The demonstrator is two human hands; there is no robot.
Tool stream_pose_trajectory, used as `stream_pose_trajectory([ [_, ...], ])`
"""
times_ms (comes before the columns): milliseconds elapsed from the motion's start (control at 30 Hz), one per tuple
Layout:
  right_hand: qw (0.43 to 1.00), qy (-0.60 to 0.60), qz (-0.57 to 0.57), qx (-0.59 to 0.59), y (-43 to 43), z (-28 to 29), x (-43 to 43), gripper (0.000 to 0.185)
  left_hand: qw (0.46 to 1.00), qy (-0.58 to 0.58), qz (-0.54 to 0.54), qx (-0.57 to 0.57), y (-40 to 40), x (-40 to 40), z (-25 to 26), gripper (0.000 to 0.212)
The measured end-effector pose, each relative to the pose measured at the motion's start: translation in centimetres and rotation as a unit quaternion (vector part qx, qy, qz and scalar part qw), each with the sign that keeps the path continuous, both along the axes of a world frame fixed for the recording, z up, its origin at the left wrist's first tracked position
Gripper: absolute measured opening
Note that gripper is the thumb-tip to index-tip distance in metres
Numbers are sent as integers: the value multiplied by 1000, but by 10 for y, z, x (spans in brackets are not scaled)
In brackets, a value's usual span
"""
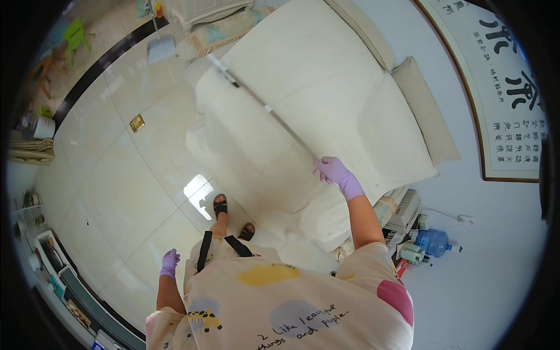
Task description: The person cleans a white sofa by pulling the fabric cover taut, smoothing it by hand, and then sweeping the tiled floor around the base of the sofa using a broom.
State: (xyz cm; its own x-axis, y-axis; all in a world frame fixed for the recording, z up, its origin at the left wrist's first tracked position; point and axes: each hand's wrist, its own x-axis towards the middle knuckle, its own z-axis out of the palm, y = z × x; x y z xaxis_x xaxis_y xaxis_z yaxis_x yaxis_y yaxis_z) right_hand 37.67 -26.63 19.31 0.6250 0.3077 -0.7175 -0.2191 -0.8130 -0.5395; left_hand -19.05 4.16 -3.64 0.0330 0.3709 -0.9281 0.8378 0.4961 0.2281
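My right hand [336, 174], in a purple glove, grips a long thin pole [291, 130]. The pole slants away over a large piece of furniture under a cream cover [315, 100], perhaps a sofa. White fittings and a dark joint sit along it, and its far white end [215, 62] is blurred near a fringed cushion [227, 30]. I cannot tell whether the pole touches the cover. My left hand [169, 262], also gloved in purple, hangs at my side over the floor. Its fingers are curled in, and nothing shows in them.
On the tiled floor [109, 175] are a brass-coloured drain cover [137, 123] and, farther off, a long-handled dustpan [161, 48]. A green chair [75, 35] stands beyond the dark floor strip. At right, a blue water bottle [431, 243] and a keyboard [393, 238] crowd the wall.
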Motion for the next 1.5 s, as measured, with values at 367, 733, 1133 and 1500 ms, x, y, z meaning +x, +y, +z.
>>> stream_pose_trajectory([
  [367,998,-50,-36,32,6,37,-14,28,998,-62,6,30,10,26,-4,48],
  [733,980,-142,-127,55,46,20,82,32,999,-21,41,-4,5,-17,-18,43],
  [1133,995,13,52,-85,35,-77,-86,32,999,-46,22,12,-5,16,-1,49],
  [1500,986,115,105,-63,-46,-37,-185,34,998,-30,-51,12,-15,32,-3,49],
])
